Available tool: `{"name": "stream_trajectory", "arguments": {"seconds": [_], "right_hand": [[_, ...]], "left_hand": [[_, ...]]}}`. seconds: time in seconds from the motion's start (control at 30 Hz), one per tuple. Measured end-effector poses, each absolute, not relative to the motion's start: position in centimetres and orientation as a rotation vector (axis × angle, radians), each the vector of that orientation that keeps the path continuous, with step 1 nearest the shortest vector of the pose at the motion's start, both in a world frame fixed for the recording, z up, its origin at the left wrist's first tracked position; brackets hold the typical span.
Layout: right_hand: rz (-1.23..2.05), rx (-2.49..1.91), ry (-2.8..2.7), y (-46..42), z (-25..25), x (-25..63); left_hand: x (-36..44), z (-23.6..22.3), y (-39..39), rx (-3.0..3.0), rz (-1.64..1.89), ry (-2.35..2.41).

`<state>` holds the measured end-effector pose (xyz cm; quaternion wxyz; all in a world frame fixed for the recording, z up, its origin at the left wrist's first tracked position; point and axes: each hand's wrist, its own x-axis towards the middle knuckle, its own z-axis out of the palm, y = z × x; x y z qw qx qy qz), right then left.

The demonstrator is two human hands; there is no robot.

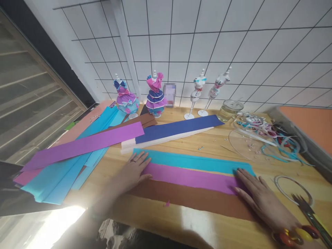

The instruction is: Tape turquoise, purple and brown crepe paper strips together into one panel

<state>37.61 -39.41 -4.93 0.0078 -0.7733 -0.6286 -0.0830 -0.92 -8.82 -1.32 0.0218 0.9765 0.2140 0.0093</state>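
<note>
Three long paper strips lie side by side in front of me: a turquoise strip, a purple strip and a brown strip. At their left end my left hand rests flat with fingers stretched out, touching the turquoise and purple strips. Over the right end my right hand is spread, its fingertips on the turquoise strip and its thumb by the purple one. Neither hand grips anything. A tiny purple scrap sits on the brown strip's near edge.
Behind lie a navy strip and, at left, a purple strip over blue sheets. Two dressed mini mannequins and two white ones stand by the wall. Right are a glass jar, ribbons and scissors.
</note>
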Motion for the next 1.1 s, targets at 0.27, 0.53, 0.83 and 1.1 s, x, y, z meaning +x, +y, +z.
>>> {"name": "stream_trajectory", "arguments": {"seconds": [0.27,0.53,0.83,1.1], "right_hand": [[-0.153,-2.321,-1.888,-35.9,-2.5,36.7],[0.081,-2.316,-1.959,-33.5,-3.1,34.6],[-0.168,-2.445,-1.785,-36.4,-3.8,37.3],[-0.174,-2.379,-1.833,-34.8,-3.0,36.9]], "left_hand": [[3.4,-0.3,-10.1,3.033,0.092,0.531],[4.7,-1.7,-10.2,3.033,-0.006,0.457],[4.7,-1.4,-10.0,2.998,-0.083,0.481],[4.8,-1.4,-10.1,3.004,-0.066,0.488]]}}
